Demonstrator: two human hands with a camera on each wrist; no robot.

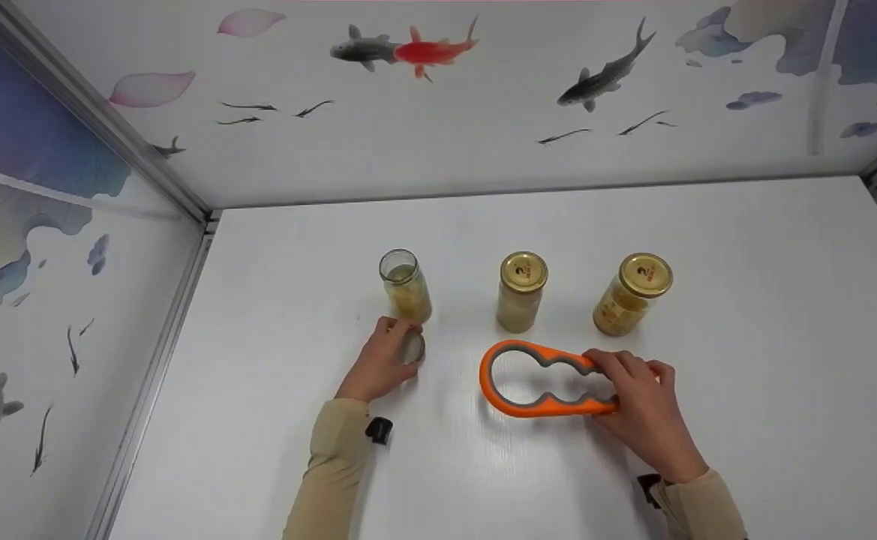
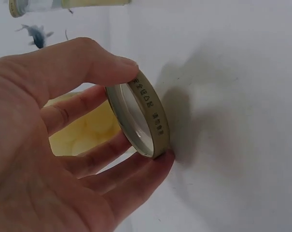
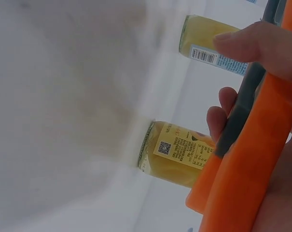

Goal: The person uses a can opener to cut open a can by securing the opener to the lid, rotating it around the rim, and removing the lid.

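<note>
My left hand (image 1: 382, 361) pinches a round gold jar lid (image 2: 153, 116) by its rim, the lid standing on edge close over the table. Just beyond that hand stands a glass jar (image 1: 410, 294) without a lid, with pale yellow contents. My right hand (image 1: 644, 401) grips the end of an orange jar opener (image 1: 551, 407) with a grey scalloped inner edge, its large loop pointing left. Past the opener stand two lidded jars, a middle jar (image 1: 519, 300) and a right jar (image 1: 622, 306), both with gold lids. The right wrist view shows a yellow label (image 3: 177, 147) on one jar.
The white table (image 1: 273, 270) meets a back wall (image 1: 423, 142) printed with fish. A side wall (image 1: 70, 300) with a metal frame rail bounds the left. Small black devices sit at both wrists.
</note>
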